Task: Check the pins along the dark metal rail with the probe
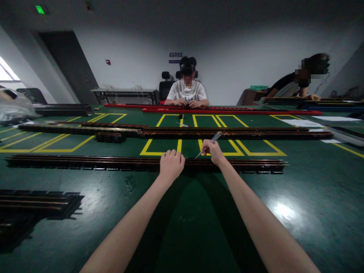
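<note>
A long black rail with copper-coloured strips (pixel 113 161) lies crosswise on the green table in front of me. My left hand (pixel 172 163) is closed over the rail near its middle, fingers curled over the far edge. In my right hand (pixel 212 149) is a screwdriver (pixel 217 136), its clear handle tilted up to the right. The thin shaft slants down to the left, and its tip is at the rail, a short way right of my left hand. Whether the tip touches the rail I cannot tell.
More black rails (pixel 256 133) lie farther back, with a short stack (pixel 42 204) at near left. Red rails (pixel 227 110) run along the far side, where a person (pixel 187 91) sits. Another person (pixel 287 83) leans over at right. Yellow tape (pixel 159 154) marks the table (pixel 93 227).
</note>
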Motion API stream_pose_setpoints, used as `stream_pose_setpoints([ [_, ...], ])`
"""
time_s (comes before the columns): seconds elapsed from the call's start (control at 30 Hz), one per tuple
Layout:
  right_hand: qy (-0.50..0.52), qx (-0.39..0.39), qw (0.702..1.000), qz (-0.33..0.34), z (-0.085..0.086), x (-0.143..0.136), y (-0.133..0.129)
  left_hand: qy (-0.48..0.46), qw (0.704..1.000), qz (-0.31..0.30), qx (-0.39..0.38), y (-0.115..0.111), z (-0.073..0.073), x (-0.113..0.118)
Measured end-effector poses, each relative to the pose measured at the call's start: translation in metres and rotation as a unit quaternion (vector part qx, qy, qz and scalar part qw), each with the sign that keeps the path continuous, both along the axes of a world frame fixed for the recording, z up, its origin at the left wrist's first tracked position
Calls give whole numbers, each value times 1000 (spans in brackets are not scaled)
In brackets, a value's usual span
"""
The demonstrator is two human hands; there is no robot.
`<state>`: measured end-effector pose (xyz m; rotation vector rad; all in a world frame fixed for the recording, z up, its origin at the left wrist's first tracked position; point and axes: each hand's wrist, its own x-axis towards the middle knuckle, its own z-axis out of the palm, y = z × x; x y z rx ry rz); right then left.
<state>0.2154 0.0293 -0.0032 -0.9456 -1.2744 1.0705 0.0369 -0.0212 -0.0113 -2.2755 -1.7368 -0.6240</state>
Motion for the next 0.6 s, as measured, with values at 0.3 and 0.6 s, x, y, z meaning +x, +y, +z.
stream_pose_setpoints([
  [0.3,-24,11,1000,5,-1,0,2,-28,999,-16,-13,0,-4,7],
  [0.6,-67,5,996,54,6,-10,-1,-39,997,43,-59,4,3,-3],
])
